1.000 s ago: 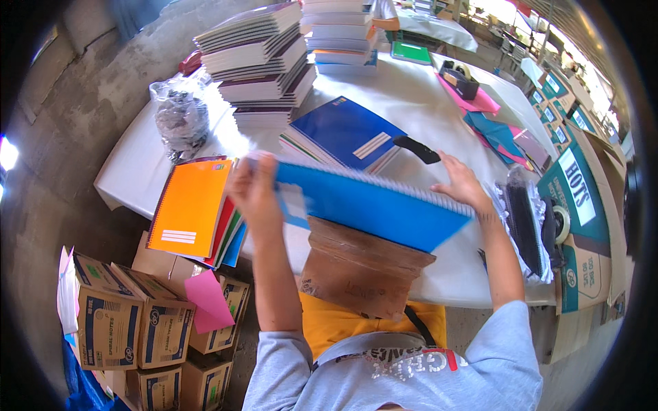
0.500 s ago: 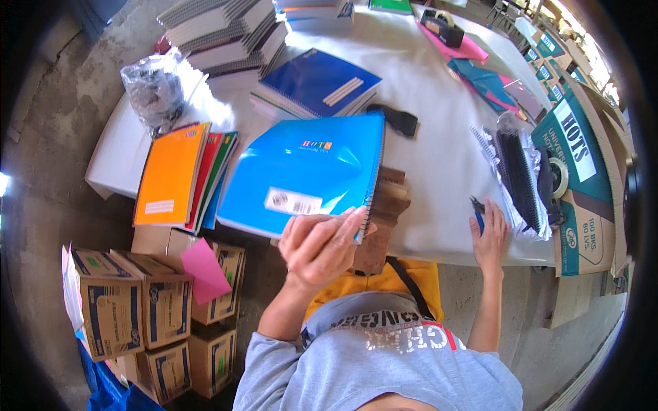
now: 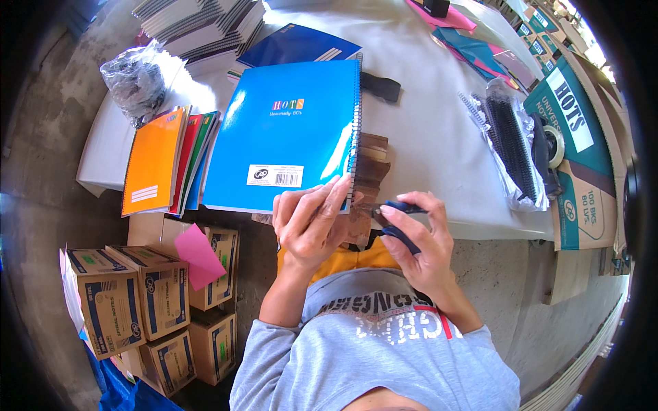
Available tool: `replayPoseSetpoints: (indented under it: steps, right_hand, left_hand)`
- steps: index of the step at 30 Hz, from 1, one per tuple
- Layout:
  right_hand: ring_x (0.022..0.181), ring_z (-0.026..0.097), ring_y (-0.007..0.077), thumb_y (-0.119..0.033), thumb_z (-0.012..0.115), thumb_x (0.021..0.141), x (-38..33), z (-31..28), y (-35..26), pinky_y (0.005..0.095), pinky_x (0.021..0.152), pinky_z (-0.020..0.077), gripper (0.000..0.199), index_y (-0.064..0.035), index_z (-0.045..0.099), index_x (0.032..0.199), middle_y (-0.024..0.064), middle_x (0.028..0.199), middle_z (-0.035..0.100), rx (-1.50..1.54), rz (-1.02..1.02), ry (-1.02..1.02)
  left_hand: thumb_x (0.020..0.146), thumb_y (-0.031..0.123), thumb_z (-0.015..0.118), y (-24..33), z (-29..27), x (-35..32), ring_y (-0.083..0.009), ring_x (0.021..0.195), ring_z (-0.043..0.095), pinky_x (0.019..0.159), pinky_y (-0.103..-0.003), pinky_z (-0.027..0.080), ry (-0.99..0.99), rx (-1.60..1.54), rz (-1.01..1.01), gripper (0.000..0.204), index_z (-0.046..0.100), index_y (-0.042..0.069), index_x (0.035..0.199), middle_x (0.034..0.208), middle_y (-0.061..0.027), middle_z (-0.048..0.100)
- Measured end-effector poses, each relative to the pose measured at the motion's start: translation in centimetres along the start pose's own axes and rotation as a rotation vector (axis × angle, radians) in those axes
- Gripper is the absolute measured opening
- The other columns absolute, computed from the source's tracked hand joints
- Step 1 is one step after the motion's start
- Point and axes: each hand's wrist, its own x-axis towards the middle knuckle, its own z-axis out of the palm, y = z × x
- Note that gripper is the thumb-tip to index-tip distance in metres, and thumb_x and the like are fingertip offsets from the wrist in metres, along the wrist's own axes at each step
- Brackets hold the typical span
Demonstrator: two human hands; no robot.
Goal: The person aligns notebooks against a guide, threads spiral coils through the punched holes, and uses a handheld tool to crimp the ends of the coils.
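Observation:
A blue spiral notebook [image 3: 284,144] is held up by my left hand [image 3: 308,222], whose fingers grip its lower right corner beside the black spiral binding. The notebook's coil runs along its right edge. My right hand [image 3: 426,243] is closed around a pair of dark-handled pliers [image 3: 399,226]. Their jaws point left, close to the bottom end of the coil; whether they touch it I cannot tell. Beneath the notebook's right edge a brown wooden block [image 3: 372,161] juts out at the table's front.
Orange, red and green notebooks [image 3: 152,164] lean at the left. Behind are a dark blue notebook [image 3: 295,44] and stacked notebooks [image 3: 199,27]. Black coils [image 3: 510,147] lie on wrapping by a teal-and-brown carton [image 3: 572,157]. Cardboard boxes [image 3: 110,301] stand on the lower left.
My right hand has picked the pliers up off the table and brought them left to the notebook's lower corner. The notebook has turned more upright in my left hand.

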Motion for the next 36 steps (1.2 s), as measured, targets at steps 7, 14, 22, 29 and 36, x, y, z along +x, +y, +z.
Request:
replayPoseSetpoints:
  steps: [7, 14, 22, 29, 36]
  right_hand:
    - [0.097, 0.052, 0.0253, -0.020, 0.071, 0.075, -0.1, 0.4, 0.0, 0.0415, 0.082, 0.0407, 0.040, -0.0192, 0.061, 0.113, 0.0089, 0.106, 0.052, -0.042, 0.025, -0.040]
    - [0.071, 0.058, 0.0179, -0.027, 0.058, 0.088, 0.0, -1.1, 0.1, 0.0264, 0.058, 0.0470, 0.034, -0.0071, 0.056, 0.116, 0.0079, 0.088, 0.059, 1.097, 0.884, -0.435]
    - [0.091, 0.058, 0.0143, -0.029, 0.052, 0.091, -0.6, -0.3, 2.3, 0.0277, 0.083, 0.0450, 0.043, -0.0021, 0.047, 0.124, 0.0088, 0.107, 0.059, 0.972, 0.665, -0.178]
    - [0.098, 0.054, 0.0138, -0.031, 0.047, 0.094, 1.5, -5.0, 9.8, 0.0295, 0.083, 0.0429, 0.042, -0.0047, 0.046, 0.127, 0.0071, 0.110, 0.056, 0.509, 0.593, 0.030]
    - [0.097, 0.053, 0.0241, -0.026, 0.047, 0.094, 6.9, -1.1, 16.1, 0.0341, 0.086, 0.0408, 0.034, -0.0041, 0.054, 0.118, 0.0105, 0.105, 0.056, -0.286, 0.336, -0.075]
  left_hand:
    - [0.050, 0.001, 0.060, -0.1, 0.0, -0.1, -0.0150, 0.072, 0.059, 0.064, -0.026, 0.046, 0.010, -0.016, 0.006, 0.042, 0.072, 0.007, 0.090, 0.087, -0.0035, 0.069]
    - [0.057, 0.012, 0.070, -0.5, 1.0, -1.7, -0.0097, 0.069, 0.055, 0.059, -0.026, 0.035, 0.109, 0.040, 0.117, 0.038, 0.072, 0.012, 0.095, 0.090, 0.0030, 0.067]
    - [0.065, 0.005, 0.072, -3.4, -2.3, 0.3, -0.0185, 0.066, 0.059, 0.059, -0.031, 0.044, 0.419, 0.039, -0.033, 0.020, 0.069, 0.002, 0.084, 0.080, -0.0070, 0.067]
    - [0.087, 0.018, 0.061, -14.0, -11.3, 4.3, -0.0170, 0.080, 0.061, 0.069, -0.026, 0.051, 1.248, -0.706, -0.448, 0.026, 0.051, -0.001, 0.101, 0.092, -0.0129, 0.062]
    - [0.080, 0.012, 0.067, -24.1, -11.4, -1.9, -0.0209, 0.080, 0.057, 0.070, -0.030, 0.047, 1.042, -0.060, -0.928, 0.035, 0.043, 0.000, 0.102, 0.098, -0.0130, 0.056]
